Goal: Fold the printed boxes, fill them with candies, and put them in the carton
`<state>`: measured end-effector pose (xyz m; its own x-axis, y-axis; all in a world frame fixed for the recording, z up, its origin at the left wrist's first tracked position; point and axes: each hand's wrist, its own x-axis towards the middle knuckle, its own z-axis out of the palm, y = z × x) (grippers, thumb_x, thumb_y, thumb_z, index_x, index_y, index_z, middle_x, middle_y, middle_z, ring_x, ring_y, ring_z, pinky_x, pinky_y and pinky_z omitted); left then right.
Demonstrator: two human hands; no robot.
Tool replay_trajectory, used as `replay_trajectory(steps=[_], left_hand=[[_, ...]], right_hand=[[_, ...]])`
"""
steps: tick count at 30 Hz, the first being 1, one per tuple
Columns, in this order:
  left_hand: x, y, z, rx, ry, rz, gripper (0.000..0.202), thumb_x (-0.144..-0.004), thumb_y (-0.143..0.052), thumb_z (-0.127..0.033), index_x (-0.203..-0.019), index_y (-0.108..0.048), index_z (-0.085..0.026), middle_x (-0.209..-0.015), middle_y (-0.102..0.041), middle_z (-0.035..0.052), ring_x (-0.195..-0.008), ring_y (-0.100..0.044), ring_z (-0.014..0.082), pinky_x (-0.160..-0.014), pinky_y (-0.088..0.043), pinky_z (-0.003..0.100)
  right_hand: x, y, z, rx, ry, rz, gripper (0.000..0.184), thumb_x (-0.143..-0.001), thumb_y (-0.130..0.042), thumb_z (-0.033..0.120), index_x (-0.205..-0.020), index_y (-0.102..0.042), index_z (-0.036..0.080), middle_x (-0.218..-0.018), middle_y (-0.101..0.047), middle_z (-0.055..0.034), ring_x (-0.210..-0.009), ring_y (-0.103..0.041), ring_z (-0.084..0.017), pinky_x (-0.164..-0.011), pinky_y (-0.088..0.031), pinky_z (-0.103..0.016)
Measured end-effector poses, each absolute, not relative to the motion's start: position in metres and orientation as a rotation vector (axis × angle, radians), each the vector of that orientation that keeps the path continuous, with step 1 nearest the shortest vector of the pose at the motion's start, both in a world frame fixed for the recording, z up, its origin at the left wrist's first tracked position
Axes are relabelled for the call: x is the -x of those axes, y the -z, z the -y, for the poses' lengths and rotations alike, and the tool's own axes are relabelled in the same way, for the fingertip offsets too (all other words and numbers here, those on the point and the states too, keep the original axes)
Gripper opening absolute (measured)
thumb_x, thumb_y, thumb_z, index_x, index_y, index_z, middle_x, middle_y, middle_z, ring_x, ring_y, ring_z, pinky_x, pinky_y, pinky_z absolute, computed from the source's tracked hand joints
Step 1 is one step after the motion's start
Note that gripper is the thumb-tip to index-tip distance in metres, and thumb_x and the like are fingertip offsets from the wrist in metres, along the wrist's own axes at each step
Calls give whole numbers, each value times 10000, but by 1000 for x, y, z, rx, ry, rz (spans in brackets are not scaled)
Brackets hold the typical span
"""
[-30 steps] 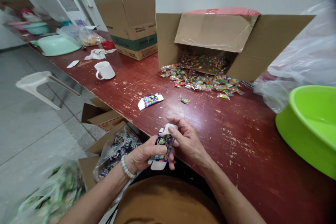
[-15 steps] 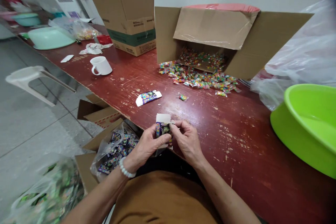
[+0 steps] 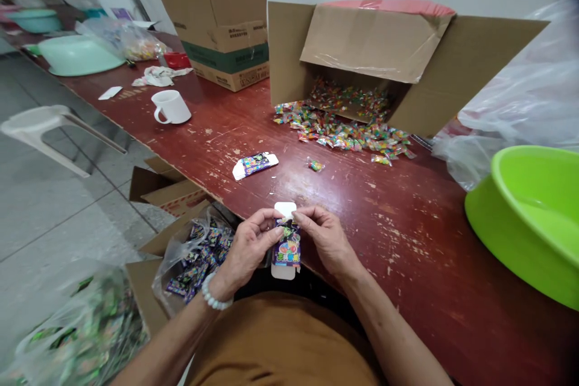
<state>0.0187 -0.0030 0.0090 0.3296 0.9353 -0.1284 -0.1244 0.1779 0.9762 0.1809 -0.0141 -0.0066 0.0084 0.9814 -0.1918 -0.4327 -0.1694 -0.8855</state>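
Between my two hands is a small printed candy box (image 3: 287,244), purple and colourful with white flaps sticking out at top and bottom. My left hand (image 3: 253,241) pinches its left edge near the upper end. My right hand (image 3: 325,236) grips the upper right corner with thumb and fingers. A second flattened candy box (image 3: 256,164) lies on the red table just beyond them. To its right rests a single wrapped candy (image 3: 315,164). Farther back, many wrapped candies (image 3: 344,136) spill out of a tipped cardboard box (image 3: 366,42).
A bright green basin (image 3: 502,235) stands at the right. Left of centre are a white mug (image 3: 172,107) and a closed-sided carton (image 3: 226,36). Below the table edge, a lined carton holds dark printed packs (image 3: 199,259); a plastic bag (image 3: 81,325) and white stool (image 3: 40,123) are beside it.
The candy box in my hands has been turned so its printed front shows fully, with the lower flap pointing toward me. My left hand has shifted its grip higher. The view tilted slightly.
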Motion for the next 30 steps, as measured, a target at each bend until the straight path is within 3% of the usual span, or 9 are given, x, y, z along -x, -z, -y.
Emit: replay_trajectory(steps=[2, 5, 8, 11, 15, 19, 23, 27, 30], left_hand=[[-17, -10, 2, -1157, -890, -932, 232, -854, -720, -345, -983, -651, -165, -859, -698, 17, -743, -614, 123, -674, -511, 218], [-17, -8, 3, -1255, -913, -952, 182, -885, -692, -341, -949, -665, -173, -878, -681, 6, -791, -605, 118, -726, -496, 208], [-18, -6, 3, -1166, -993, -928, 299, -836, -757, -323, -1077, -608, -224, -907, -687, -14, -824, -632, 125, -758, -500, 218], [-18, -5, 3, -935, -916, -891, 586, -789, -810, -344, -1271, -484, -271, -844, -681, -31, -753, -657, 133, -692, -521, 228], [-17, -3, 3, -765, -656, -765, 576, -884, -639, -565, -1325, -514, -217, -863, -702, 54, -636, -683, 173, -570, -548, 272], [-22, -1, 3, -712, -649, -837, 641, -925, -504, -643, -1425, -486, -243, -750, -687, 39, -517, -642, 149, -478, -512, 235], [-30, 1, 4, -716, -675, -878, 720, -898, -450, -725, -1366, -563, -189, -668, -671, 33, -443, -605, 132, -427, -482, 214], [-32, 3, 3, -789, -699, -896, 777, -866, -457, -763, -1315, -610, -148, -673, -696, 58, -437, -614, 143, -411, -469, 218], [-30, 4, 1, -848, -711, -892, 754, -878, -468, -742, -1356, -587, -171, -707, -711, 57, -441, -612, 137, -420, -473, 220]], right_hand=[[-187, 5, 11, 1054, -1530, 775, 295, -667, -868, 397, -722, -694, 164, -688, -696, -6, -595, -597, -123, -619, -477, -262], [-192, 2, 6, 1053, -1508, 848, 324, -638, -887, 326, -876, -710, 196, -730, -703, 12, -624, -619, -132, -630, -483, -262], [-193, 1, 6, 1053, -1447, 995, 261, -693, -850, 329, -894, -731, 212, -765, -716, -3, -661, -634, -151, -659, -505, -287], [-192, 4, 9, 1116, -1296, 1102, 155, -751, -802, 341, -754, -737, 200, -762, -724, -31, -663, -636, -163, -651, -513, -299], [-190, 4, 13, 1065, -1227, 1236, 132, -831, -730, 351, -823, -736, 218, -875, -736, -43, -594, -616, -142, -542, -500, -272], [-189, -3, 13, 1043, -1186, 1398, 163, -893, -658, 332, -788, -706, 217, -942, -741, -49, -615, -630, -140, -564, -522, -280], [-186, -5, 8, 1095, -1284, 1301, 100, -849, -692, 304, -834, -700, 206, -866, -743, -31, -580, -626, -129, -542, -517, -261], [-182, -3, 1, 1060, -1558, 995, 223, -779, -763, 396, -812, -687, 189, -654, -683, 2, -433, -554, -116, -421, -470, -245], [-181, -4, -1, 1029, -1554, 928, 239, -748, -790, 395, -728, -664, 192, -764, -719, -29, -473, -565, -120, -414, -468, -246]])
